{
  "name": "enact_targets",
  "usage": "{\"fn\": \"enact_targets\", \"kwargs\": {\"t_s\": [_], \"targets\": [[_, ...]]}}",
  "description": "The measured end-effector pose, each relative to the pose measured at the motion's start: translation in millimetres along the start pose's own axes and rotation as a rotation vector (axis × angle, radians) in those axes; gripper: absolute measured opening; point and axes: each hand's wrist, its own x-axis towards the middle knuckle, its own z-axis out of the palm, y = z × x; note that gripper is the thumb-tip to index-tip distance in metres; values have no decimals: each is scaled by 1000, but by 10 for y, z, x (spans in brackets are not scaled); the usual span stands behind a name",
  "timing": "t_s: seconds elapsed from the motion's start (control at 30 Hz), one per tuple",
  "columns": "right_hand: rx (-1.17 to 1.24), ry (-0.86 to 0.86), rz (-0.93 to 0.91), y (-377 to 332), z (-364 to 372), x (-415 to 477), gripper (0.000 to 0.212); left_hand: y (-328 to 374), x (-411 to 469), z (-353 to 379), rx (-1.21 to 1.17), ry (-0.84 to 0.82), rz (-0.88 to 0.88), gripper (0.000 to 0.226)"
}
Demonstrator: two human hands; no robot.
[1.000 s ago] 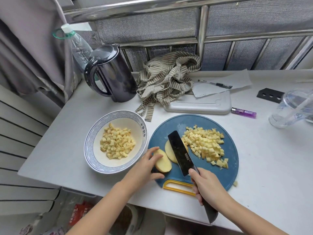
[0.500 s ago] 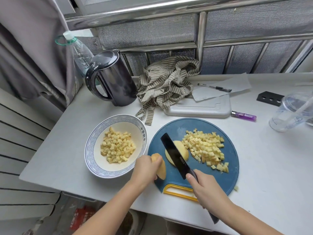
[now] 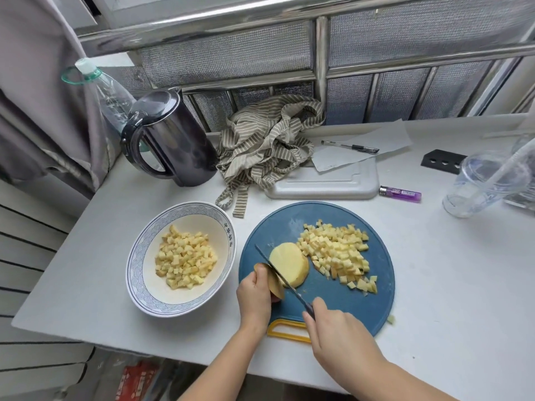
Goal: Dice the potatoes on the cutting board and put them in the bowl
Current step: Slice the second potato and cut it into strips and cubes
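A round blue cutting board (image 3: 341,302) with a yellow handle lies in front of me. A pile of diced potato (image 3: 337,251) covers its right half. A thick potato slab (image 3: 291,263) lies flat at the board's left. My left hand (image 3: 256,296) grips a potato piece (image 3: 273,280) set on edge at the board's left rim. My right hand (image 3: 338,331) grips a black knife (image 3: 282,277), whose blade runs edge-down between the held piece and the slab. A white bowl (image 3: 139,264) with a blue patterned rim, left of the board, holds diced potato (image 3: 185,260).
Behind the board lie a white tray (image 3: 324,185), a striped cloth (image 3: 269,140), paper with a pen (image 3: 350,146), and a purple lighter (image 3: 401,193). A dark kettle (image 3: 173,140) and plastic bottle (image 3: 108,94) stand at back left. A clear cup (image 3: 480,183) sits right. One cube (image 3: 390,319) lies off the board.
My left hand stood the potato piece up on its edge. The knife turned from lying flat over the board to edge-down, coming down beside the held piece.
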Motion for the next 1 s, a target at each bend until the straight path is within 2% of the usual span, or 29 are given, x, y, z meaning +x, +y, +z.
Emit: {"fn": "enact_targets", "kwargs": {"t_s": [0.43, 0.73, 1.0], "targets": [[-8, 6, -38, -25, -10, -61, 22, -182, 103, 114, -83, 59, -47, 48], [17, -3, -32, -41, -24, -40, 21, -141, 137, 52, 67, 11, 128, 50], [7, -54, 16, -127, -45, 22, 19, -237, 224, 58, 47, -29, 118, 50]]}}
